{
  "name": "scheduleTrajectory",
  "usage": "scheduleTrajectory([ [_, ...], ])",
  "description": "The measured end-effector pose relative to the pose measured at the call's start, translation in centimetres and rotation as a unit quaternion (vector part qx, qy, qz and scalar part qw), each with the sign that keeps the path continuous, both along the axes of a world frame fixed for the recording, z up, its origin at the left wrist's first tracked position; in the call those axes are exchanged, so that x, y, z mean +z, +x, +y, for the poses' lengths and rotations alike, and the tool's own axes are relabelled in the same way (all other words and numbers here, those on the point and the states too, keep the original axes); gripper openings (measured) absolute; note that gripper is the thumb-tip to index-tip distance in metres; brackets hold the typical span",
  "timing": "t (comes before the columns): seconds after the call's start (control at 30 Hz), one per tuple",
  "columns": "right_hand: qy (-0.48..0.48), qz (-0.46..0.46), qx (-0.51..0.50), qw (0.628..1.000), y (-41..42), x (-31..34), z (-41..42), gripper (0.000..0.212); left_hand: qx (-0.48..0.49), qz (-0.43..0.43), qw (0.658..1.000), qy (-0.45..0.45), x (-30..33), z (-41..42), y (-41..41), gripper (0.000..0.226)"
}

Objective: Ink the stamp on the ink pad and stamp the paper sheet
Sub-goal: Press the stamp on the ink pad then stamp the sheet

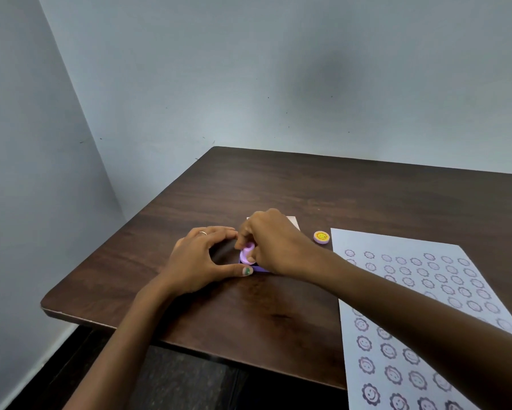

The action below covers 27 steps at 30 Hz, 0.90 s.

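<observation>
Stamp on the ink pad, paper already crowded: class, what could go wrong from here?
1. The paper sheet is nearly full of prints, so a new one may overlap.
2. The right hand must carry the inked stamp over bare table, risking smudges.

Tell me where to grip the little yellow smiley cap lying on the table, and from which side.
Grip the yellow smiley cap by its purple rim, fingers on opposite edges, coming straight down from above. It lies flat, face up, a low disc clear of the paper sheet and the right hand, so probably only the thin side wall offers a hold.
</observation>
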State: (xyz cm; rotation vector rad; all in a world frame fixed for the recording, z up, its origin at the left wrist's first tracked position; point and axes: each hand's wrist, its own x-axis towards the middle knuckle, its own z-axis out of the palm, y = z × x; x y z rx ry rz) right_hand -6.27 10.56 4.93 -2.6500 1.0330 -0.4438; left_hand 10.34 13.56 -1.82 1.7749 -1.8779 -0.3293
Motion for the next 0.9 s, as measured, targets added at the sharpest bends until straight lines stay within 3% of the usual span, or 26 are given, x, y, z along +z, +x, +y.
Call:
scheduleTrajectory([
  [0.7, -0.016, -0.032, -0.037, 0.999, -0.1, -1.1, -0.3, 0.021, 0.004, -0.007, 1.000, 0.007, 0.0, 0.1, 0.1, 0.092],
  [0.9, 0.013, -0.090, -0.033, 0.995, -0.8, -1.9, -0.4, 0.022, 0.005, -0.001, 1.000, 0.008, 0.4, 0.4, -0.2, 0.078],
])
